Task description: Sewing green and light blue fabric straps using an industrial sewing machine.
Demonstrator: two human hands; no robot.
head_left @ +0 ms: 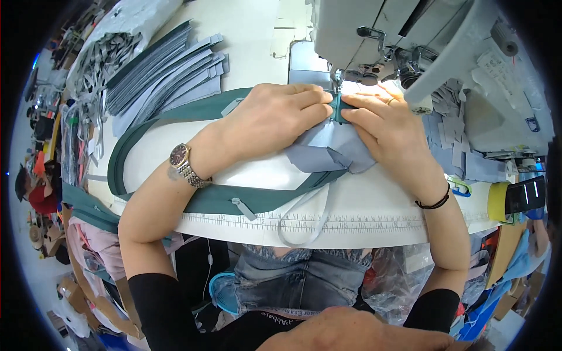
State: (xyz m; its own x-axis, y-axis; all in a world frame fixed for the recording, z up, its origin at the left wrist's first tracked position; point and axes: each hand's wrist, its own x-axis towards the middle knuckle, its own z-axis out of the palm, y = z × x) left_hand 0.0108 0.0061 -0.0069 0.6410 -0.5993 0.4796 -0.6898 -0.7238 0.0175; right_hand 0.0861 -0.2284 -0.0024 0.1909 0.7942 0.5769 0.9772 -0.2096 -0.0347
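Note:
A long dark green zipper strip [246, 200] loops across the table. Its end lies under the needle and presser foot [336, 82] of a white sewing machine [374, 41]. From the left, my left hand [278, 114] holds this end with bent fingertips close to the needle. My right hand [383, 120] pinches it from the other side, its fingers partly hidden under the machine head. Light grey-blue fabric [328, 155] hangs in folds from the green end, between my hands. Two grey pull tabs sit on the strip, one [243, 209] near the table's front edge.
Stacked grey-blue fabric pieces [170, 76] lie at the back left, beside bundled grey strips [108, 61]. A printed ruler [316, 224] runs along the front edge, crossed by a thin white ribbon loop [322, 219]. A phone [525, 196] stands at the far right. Below is a blue basket [224, 292].

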